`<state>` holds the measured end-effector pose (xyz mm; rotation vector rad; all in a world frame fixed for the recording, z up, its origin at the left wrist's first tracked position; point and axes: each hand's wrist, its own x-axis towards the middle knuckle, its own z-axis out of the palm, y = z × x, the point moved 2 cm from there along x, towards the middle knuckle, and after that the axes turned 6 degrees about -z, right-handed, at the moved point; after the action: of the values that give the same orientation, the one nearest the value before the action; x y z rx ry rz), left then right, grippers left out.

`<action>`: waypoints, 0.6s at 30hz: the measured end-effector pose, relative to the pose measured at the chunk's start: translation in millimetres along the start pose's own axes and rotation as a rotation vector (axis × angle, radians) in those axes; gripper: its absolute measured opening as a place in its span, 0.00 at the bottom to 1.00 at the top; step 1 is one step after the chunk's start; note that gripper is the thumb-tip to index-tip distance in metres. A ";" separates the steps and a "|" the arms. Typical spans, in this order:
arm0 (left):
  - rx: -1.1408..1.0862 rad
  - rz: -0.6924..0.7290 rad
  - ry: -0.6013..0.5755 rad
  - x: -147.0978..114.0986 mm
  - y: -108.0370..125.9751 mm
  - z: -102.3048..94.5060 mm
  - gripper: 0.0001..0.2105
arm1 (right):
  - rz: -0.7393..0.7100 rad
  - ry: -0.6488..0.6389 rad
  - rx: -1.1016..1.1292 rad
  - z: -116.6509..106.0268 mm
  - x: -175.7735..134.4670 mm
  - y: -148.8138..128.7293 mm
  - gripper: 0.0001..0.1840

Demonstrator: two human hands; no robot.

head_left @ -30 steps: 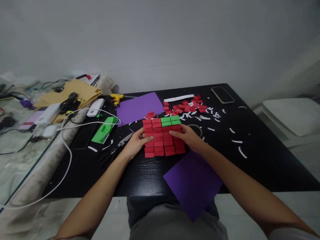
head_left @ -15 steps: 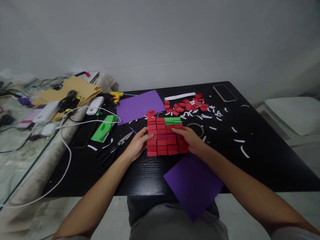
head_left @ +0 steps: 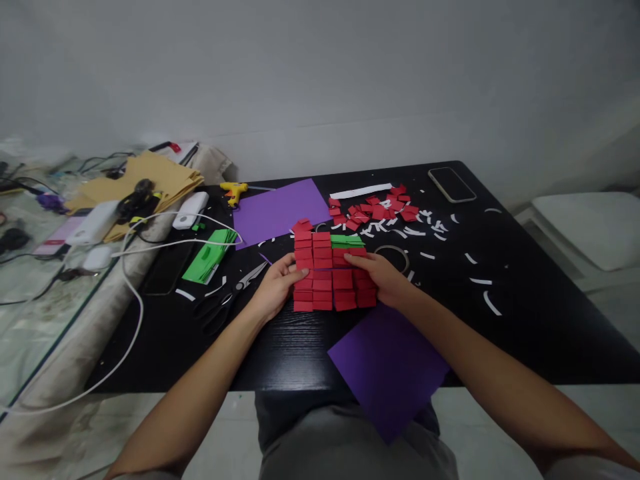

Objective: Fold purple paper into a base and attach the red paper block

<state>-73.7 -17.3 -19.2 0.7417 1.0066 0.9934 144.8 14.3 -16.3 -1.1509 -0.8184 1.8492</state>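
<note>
Both hands hold a sheet covered with rows of red paper flaps (head_left: 323,280), raised just over the black table. Green paper flaps (head_left: 347,241) sit at its upper right. My left hand (head_left: 278,283) grips the left edge, thumb on top. On the right side, my right hand (head_left: 383,277) pinches the sheet with its thumb across the red flaps; its other fingers are hidden behind. Below the right hand, a purple sheet (head_left: 390,370) hangs over the table's front edge. Loose red paper pieces (head_left: 380,209) lie beyond the held sheet.
Black scissors (head_left: 225,301), green paper strips (head_left: 210,257), a yellow glue gun (head_left: 234,191) and a white cable (head_left: 137,293) lie left. Another purple sheet (head_left: 280,212) is behind. A tape roll (head_left: 393,257), white paper scraps (head_left: 480,281) and a phone (head_left: 452,185) are right.
The held sheet has tilted slightly, so its green flaps look narrower. Both hands keep their grip in nearly the same place.
</note>
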 end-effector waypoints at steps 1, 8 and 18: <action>0.008 0.006 0.009 0.3 0.1 -0.7 0.20 | -0.028 -0.029 -0.017 -0.6 -0.2 -1.0 0.11; 0.093 0.069 0.015 -2.1 1.8 -0.4 0.22 | -0.221 -0.156 -0.139 -6.3 0.3 -3.4 0.22; 0.117 0.115 0.010 -4.5 0.2 0.2 0.27 | -0.361 -0.082 -0.262 -3.6 -3.9 -3.8 0.20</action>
<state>-74.4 -21.4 -17.5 0.9002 1.0462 1.0448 150.3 13.1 -13.0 -1.0078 -1.2563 1.5288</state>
